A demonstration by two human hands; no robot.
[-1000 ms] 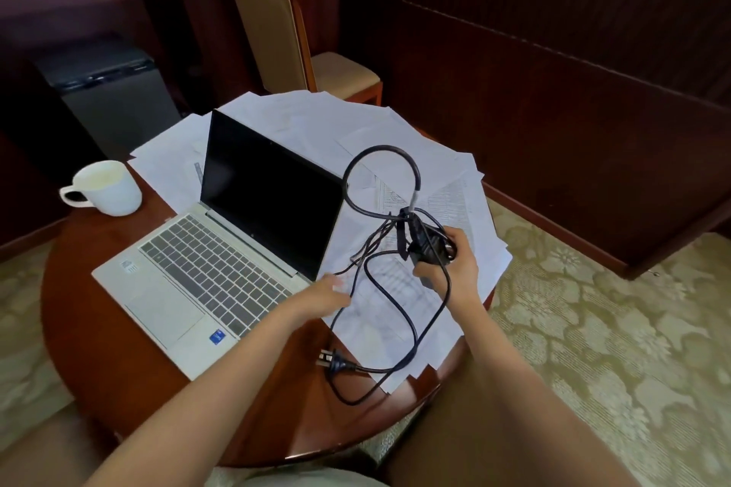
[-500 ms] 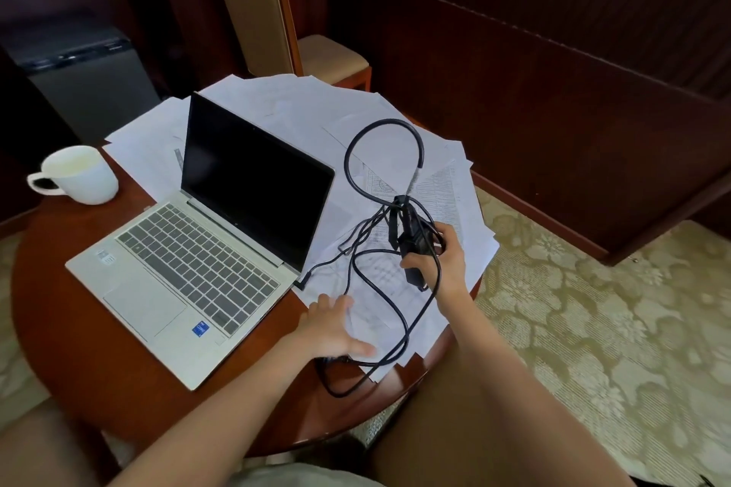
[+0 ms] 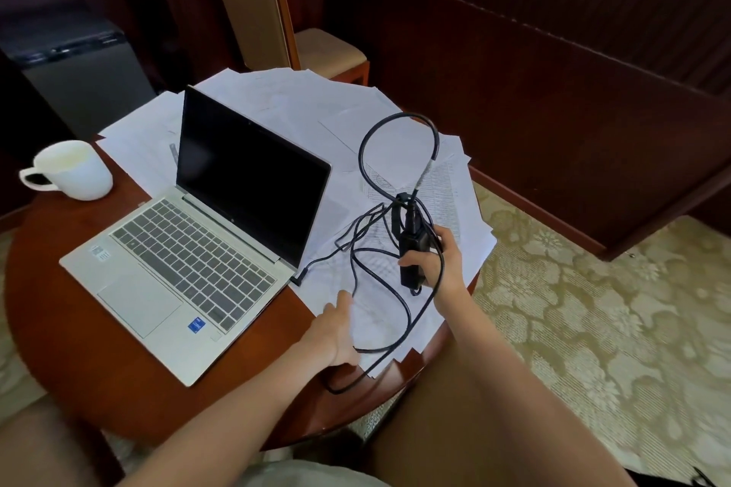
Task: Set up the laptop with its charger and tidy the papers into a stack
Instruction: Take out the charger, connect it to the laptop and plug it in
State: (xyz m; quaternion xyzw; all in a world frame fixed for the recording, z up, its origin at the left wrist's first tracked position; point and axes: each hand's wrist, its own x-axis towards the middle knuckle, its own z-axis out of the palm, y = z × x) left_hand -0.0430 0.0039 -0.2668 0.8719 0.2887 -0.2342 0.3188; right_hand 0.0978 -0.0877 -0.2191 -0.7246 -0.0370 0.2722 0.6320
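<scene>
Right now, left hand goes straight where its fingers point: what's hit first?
Probably the charger cable, its thin strand lying across the papers just ahead of the left hand; depth unclear.

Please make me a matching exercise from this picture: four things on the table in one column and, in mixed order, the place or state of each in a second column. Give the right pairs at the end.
Column one:
1. mug
2. charger brick
3. laptop
4. papers

Column two:
a. open, with a dark screen
b. gripped by the right hand
c. spread loose, not stacked
d. standing on the table, left of the laptop

Right pairs: 1-d, 2-b, 3-a, 4-c.
</scene>
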